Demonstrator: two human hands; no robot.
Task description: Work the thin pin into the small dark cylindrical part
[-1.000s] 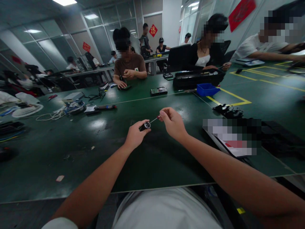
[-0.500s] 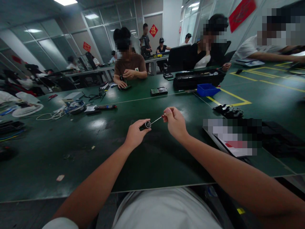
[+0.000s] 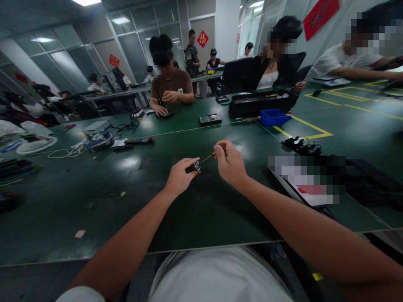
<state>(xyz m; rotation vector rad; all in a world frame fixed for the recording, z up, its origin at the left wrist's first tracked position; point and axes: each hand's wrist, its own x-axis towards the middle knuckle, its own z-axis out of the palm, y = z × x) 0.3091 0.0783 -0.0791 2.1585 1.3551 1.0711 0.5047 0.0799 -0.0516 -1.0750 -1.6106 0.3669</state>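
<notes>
My left hand (image 3: 180, 175) grips a small black cylinder (image 3: 192, 167) between thumb and fingers, its silvery round end turned to the right. My right hand (image 3: 231, 162) is closed on the reddish handle of a screwdriver (image 3: 206, 159). The thin metal shaft points down and left, and its tip meets the open end of the cylinder. Whether the tip sits on a screw inside is too small to tell. Both hands are held above the green table (image 3: 132, 218).
Ahead lie a circuit-board device (image 3: 210, 119), a blue bin (image 3: 275, 118) and a long black housing (image 3: 261, 102). Cables (image 3: 99, 140) and a pen-like tool (image 3: 140, 141) are at left. Papers (image 3: 308, 188) and black parts (image 3: 374, 180) lie right. A person (image 3: 173, 82) works opposite.
My right hand has turned and shifted slightly, showing more of the screwdriver's handle. The cylinder has tilted a little in my left hand.
</notes>
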